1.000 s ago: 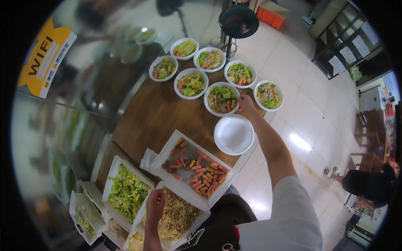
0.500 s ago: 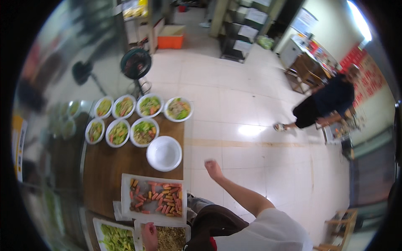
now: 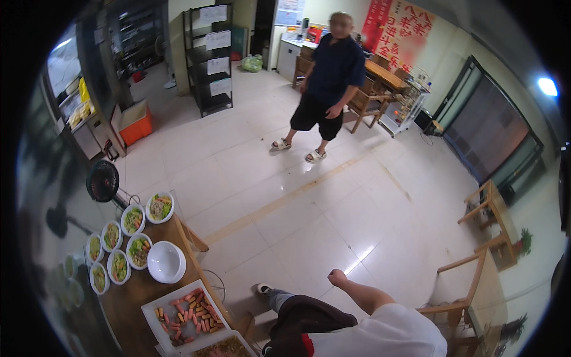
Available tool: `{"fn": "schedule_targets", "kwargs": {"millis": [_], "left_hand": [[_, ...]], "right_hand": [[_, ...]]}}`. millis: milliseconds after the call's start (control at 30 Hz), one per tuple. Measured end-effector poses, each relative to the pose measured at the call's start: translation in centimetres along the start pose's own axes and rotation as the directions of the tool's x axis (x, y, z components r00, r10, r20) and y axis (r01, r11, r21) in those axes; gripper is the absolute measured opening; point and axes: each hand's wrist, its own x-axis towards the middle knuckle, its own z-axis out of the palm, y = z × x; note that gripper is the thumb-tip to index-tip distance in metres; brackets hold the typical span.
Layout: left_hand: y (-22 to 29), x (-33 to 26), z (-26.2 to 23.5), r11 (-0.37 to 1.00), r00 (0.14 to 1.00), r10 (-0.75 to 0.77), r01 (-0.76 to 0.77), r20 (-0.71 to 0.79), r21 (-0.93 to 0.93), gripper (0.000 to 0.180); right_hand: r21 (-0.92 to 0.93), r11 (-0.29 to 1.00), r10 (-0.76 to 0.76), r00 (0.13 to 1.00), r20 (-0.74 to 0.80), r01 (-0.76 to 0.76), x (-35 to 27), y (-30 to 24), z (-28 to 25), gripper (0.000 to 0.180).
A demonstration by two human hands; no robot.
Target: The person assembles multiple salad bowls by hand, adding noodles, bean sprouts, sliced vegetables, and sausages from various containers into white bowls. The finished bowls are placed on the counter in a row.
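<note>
My right hand [image 3: 337,277] is held out over the floor, away from the table, with its fingers curled closed and nothing showing in them. At the lower edge, a pinkish patch over a tray of brown shredded food [image 3: 205,351] may be the fingertips of my left hand; the rest is cut off. Beside it lies a white tray [image 3: 148,309] of sausage pieces [image 3: 193,315], pink and browned. Beyond that stand empty white bowls [image 3: 166,262], apparently stacked. Several white bowls filled with salad [image 3: 138,250] are grouped at the table's far end.
The wooden table [image 3: 128,303] runs along the left, beside a reflective pane. A fan [image 3: 103,181] stands past its far end. A person [image 3: 336,77] in dark clothes stands on the tiled floor ahead. Wooden chairs [image 3: 470,291] are at right, a black rack [image 3: 208,65] at the back.
The view has swung right, so the table sits farther left and lower. The left hand has mostly dropped out of view. The other person now stands upright in the centre, facing this way.
</note>
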Motion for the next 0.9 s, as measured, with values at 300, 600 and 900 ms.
{"fn": "schedule_targets", "kwargs": {"millis": [300,600,900], "left_hand": [[6.0,1.7,2.5,0.952,0.951,0.293,-0.282,-0.097,0.115,0.027],[13.7,2.3,6.0,0.884,0.903,0.429,-0.413,-0.029,0.219,0.033],[17.1,3.6,6.7,0.889,0.922,0.387,-0.369,-0.014,0.270,0.038]], "right_hand": [[0.200,0.975,-0.133,0.977,0.167,0.098,3.0,-4.3,1.4,0.027],[0.393,0.919,-0.095,0.982,0.164,0.023,13.5,-3.9,-1.5,0.027],[0.012,1.000,0.003,0.945,0.328,-0.008,20.4,5.1,-3.1,0.022]]}}
